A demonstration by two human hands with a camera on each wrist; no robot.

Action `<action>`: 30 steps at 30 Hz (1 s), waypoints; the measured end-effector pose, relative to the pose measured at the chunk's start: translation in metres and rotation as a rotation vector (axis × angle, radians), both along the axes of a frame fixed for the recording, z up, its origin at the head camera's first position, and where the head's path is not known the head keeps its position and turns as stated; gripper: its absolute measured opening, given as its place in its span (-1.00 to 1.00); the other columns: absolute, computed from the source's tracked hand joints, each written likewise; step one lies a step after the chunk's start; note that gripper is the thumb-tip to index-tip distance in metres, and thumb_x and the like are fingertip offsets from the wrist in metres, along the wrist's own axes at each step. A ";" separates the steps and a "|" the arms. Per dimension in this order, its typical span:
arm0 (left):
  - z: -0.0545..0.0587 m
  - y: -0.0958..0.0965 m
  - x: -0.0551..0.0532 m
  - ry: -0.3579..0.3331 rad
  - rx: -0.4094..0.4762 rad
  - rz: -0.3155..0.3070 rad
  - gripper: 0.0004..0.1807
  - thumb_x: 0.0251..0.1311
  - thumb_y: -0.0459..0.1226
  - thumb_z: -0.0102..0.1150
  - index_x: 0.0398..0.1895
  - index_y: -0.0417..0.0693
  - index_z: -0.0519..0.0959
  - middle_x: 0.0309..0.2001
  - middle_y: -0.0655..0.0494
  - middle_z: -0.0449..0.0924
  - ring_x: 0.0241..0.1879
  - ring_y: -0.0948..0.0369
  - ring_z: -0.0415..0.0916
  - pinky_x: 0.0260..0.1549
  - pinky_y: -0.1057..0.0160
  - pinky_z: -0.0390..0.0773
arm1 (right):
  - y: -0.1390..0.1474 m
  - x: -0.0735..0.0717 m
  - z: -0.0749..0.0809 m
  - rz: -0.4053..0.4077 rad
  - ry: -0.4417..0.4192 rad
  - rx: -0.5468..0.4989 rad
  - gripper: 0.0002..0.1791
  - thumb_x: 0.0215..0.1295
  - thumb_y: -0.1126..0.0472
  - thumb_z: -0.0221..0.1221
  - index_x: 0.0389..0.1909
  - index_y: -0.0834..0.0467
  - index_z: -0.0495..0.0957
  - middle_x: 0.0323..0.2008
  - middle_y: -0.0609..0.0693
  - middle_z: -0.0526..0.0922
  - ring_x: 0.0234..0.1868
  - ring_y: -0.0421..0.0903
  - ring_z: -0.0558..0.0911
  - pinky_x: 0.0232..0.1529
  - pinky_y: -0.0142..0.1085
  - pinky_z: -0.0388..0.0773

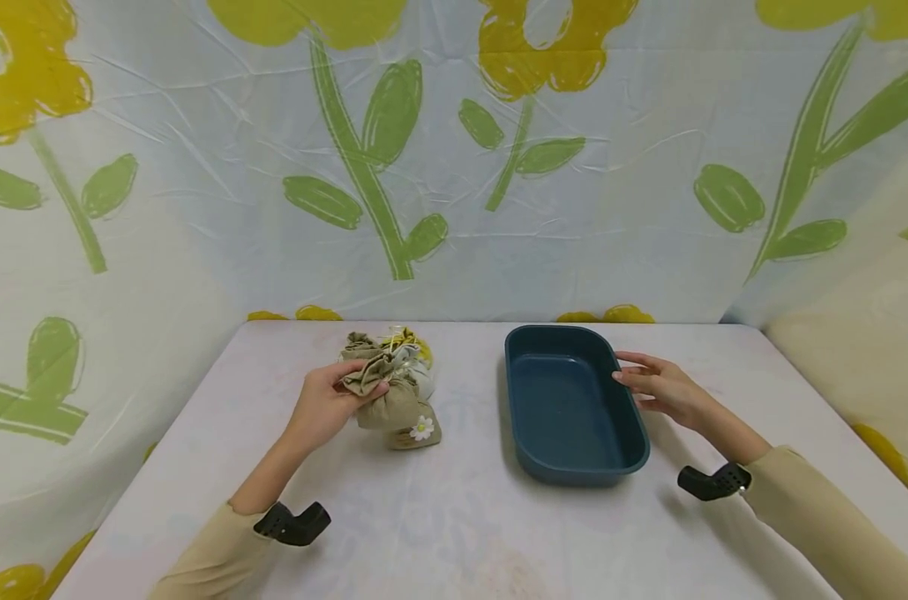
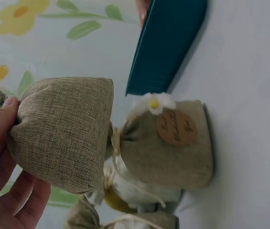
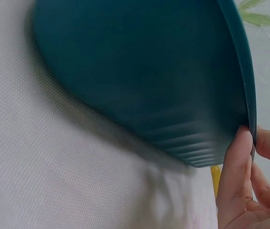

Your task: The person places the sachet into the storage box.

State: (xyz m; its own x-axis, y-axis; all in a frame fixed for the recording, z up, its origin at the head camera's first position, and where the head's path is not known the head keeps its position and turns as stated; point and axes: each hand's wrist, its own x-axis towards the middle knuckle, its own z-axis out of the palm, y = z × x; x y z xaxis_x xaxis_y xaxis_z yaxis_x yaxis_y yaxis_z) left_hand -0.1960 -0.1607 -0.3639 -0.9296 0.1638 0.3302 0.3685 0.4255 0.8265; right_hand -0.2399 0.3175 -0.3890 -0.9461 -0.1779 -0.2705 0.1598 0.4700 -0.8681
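Note:
My left hand (image 1: 328, 410) pinches a brownish-green cloth drawstring pouch (image 2: 63, 136) by its gathered neck. The pouch hangs over a similar pouch (image 2: 166, 157) that bears a white daisy and a round brown label. Behind these, partly hidden, a white pouch (image 2: 146, 188) and a yellow one (image 1: 418, 343) lie in the same cluster. To the right stands a deep blue-green plastic basin (image 1: 570, 408) with rounded corners and nothing inside. At its right rim, my right hand (image 1: 667, 390) pinches the edge between thumb and fingers (image 3: 237, 162).
A pale cloth covers the table (image 1: 454, 533). Behind it hangs a white curtain (image 1: 619, 250) printed with yellow flowers and green leaves, which also closes off both sides. Black wrist cameras sit on the left wrist (image 1: 292, 523) and right wrist (image 1: 715, 482).

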 end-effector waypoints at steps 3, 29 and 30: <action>0.004 0.009 -0.003 0.023 0.001 -0.017 -0.70 0.07 -0.26 0.38 -0.12 -0.18 0.67 -0.13 -0.11 0.68 -0.32 0.42 0.53 -0.44 0.40 0.56 | 0.000 0.000 0.001 -0.004 0.003 0.000 -0.16 0.41 -0.08 0.05 0.50 0.23 -0.09 0.39 0.39 0.14 0.11 -0.07 0.45 -0.02 -0.31 0.50; 0.037 0.105 -0.022 -0.038 0.057 -0.046 -0.72 0.05 -0.21 0.41 -0.14 -0.07 0.71 -0.18 0.00 0.72 -0.32 0.23 0.57 -0.46 0.34 0.50 | 0.001 0.001 -0.004 -0.028 -0.037 -0.041 -0.15 0.42 -0.09 0.02 0.51 0.21 -0.15 0.41 0.40 0.06 0.28 0.18 0.34 -0.01 -0.28 0.47; 0.038 0.109 -0.023 -0.027 0.057 -0.053 -0.72 0.06 -0.21 0.40 -0.15 -0.08 0.71 -0.20 0.00 0.72 -0.34 0.22 0.57 -0.46 0.33 0.51 | 0.001 0.000 -0.004 -0.029 -0.036 -0.046 -0.15 0.42 -0.09 0.03 0.51 0.20 -0.14 0.41 0.39 0.08 0.23 0.12 0.39 -0.03 -0.29 0.47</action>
